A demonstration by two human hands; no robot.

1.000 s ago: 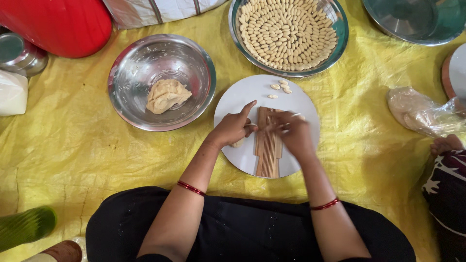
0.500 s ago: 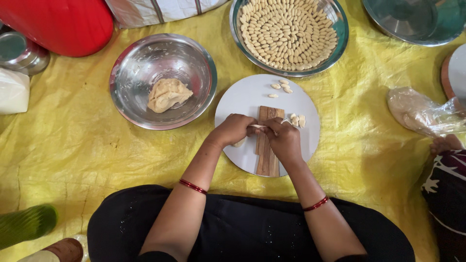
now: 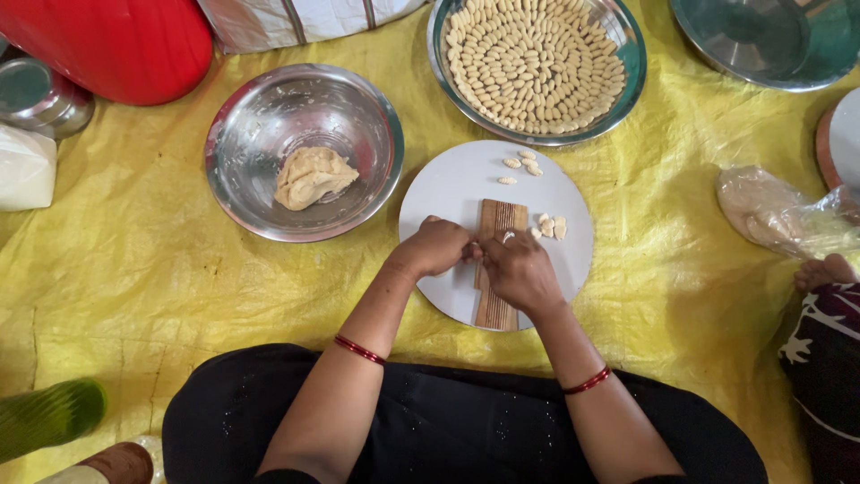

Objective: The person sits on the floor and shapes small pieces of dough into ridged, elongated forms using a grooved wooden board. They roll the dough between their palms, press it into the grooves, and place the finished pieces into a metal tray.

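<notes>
Two hands: the left hand point(image 3: 436, 247) and the right hand point(image 3: 518, 272) meet over the ridged wooden board point(image 3: 495, 263), knuckles up and fingertips tucked toward each other.
Grip: both curl narrowly around something small at the board's upper half; it is hidden between the fingers, so I cannot tell what, or how firmly, they pinch.
Why so held: the left hand at the board's left edge seems to steady it, while the right bears down on the grooves, judging by its lie across them.
Board's axis: long and narrow, its long axis running away from the person, far end toward the big bowl of shaped pieces point(image 3: 536, 64); the grooves follow that axis.
Board's place: flat on the white plate point(image 3: 448, 188), somewhat right of the plate's middle.
Right of the board: a few small shaped dough pieces point(image 3: 548, 226), just beside its far corner, likely dropped where they leave the grooves.
Beyond the board: four more loose pieces point(image 3: 522, 166) on the plate's far part.
Left of the board: a steel bowl point(image 3: 260, 148) holding a lump of dough point(image 3: 313, 176), near the left hand.
Under the board: the plate sits on a yellow sheet point(image 3: 134, 269).
</notes>
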